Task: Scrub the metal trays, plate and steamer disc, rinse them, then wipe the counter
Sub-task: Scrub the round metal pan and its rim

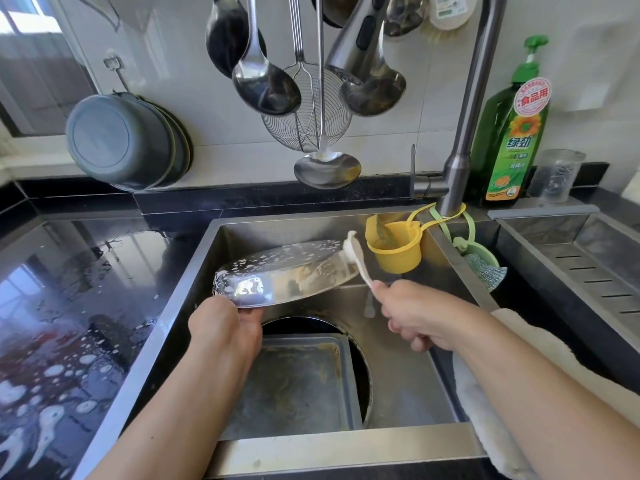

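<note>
Two hands engaged over sink [194,271]. Left hand [225,323] grips soapy metal tray [277,275], tilted. Right hand [412,317] grips brush [356,258], head touching tray's far edge.

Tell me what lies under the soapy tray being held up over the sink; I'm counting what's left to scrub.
Below the soapy tray, a square metal tray lies flat in the sink over a dark round opening. The left hand hides its near-left corner; anything beneath it is covered.
</note>
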